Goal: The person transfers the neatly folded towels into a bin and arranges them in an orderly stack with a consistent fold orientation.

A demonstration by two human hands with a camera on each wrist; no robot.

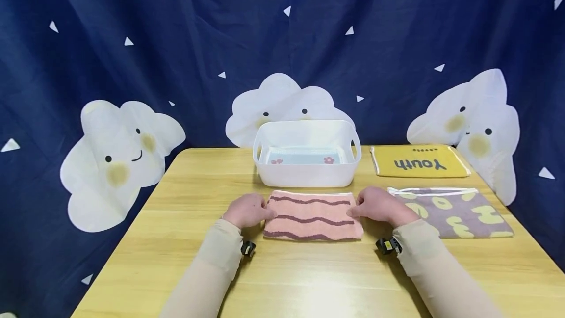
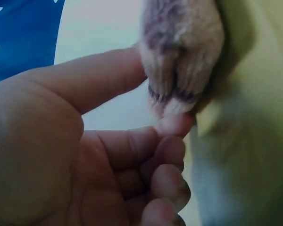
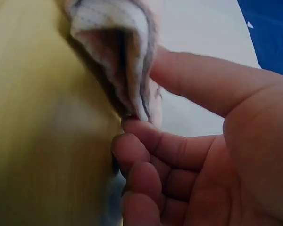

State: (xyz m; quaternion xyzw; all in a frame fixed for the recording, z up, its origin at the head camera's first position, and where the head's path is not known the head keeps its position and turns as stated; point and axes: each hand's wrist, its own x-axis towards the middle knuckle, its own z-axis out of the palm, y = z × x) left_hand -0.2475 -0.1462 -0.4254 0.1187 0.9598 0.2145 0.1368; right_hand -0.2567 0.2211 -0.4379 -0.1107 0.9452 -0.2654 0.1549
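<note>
A folded pink towel point(image 1: 313, 216) with wavy dark stripes lies in front of the white basket. At its left end my left hand point(image 1: 248, 210) pinches the edge, thumb on top and index finger beneath. My right hand point(image 1: 384, 205) grips the opposite end in the same way. Folded layers of the towel point(image 2: 179, 56) show at the left end in the left wrist view. In the right wrist view, the towel's end point(image 3: 144, 52) opens into a loop of fabric above the index finger, and the other fingers curl below it.
Behind the towel stands the white basket point(image 1: 309, 176), with a light blue flowered cloth point(image 1: 303, 157) inside. To the right lie a yellow towel point(image 1: 421, 162) lettered "Youth" and a purple-and-yellow towel point(image 1: 459, 215), the latter beside my right wrist. A blue curtain point(image 1: 198, 23) hangs behind the wooden table point(image 1: 176, 254).
</note>
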